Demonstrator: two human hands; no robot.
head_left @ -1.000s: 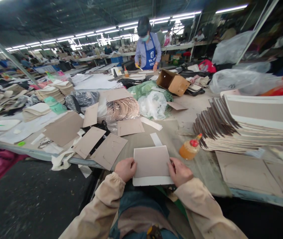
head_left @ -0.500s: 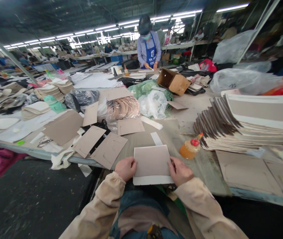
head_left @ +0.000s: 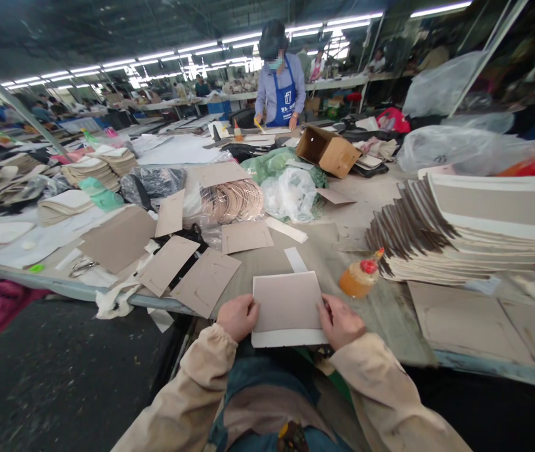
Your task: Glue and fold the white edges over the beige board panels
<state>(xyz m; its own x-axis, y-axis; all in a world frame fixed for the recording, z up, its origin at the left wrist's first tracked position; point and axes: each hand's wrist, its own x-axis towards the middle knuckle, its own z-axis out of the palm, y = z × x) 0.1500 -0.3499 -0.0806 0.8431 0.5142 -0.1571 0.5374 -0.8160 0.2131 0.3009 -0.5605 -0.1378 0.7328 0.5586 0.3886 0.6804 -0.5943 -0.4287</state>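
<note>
Between my hands is a flat taupe panel [head_left: 287, 302] with a pale strip along its near edge, held at the front edge of the table. My left hand [head_left: 238, 317] pinches its left side, fingers curled with the thumb on top. Its right side is gripped by my right hand [head_left: 341, 321], the fingertips partly hidden behind the panel. Just beyond the panel lies a white strip [head_left: 295, 259]. A squeeze bottle [head_left: 360, 277] of amber liquid with a red cap stands to the right of the panel, near my right hand.
A tall stack of taupe and white panels [head_left: 493, 207] stands at the right. Loose taupe panels [head_left: 207, 282] lie left of my hands, near scissors [head_left: 81, 267]. Plastic bags [head_left: 290, 196] and a cardboard box [head_left: 328, 152] sit farther back. A co-worker [head_left: 281, 88] stands across the table.
My hands and the panel stay nearly in place. Across the table, the co-worker's hand with a yellow tool has shifted to the left.
</note>
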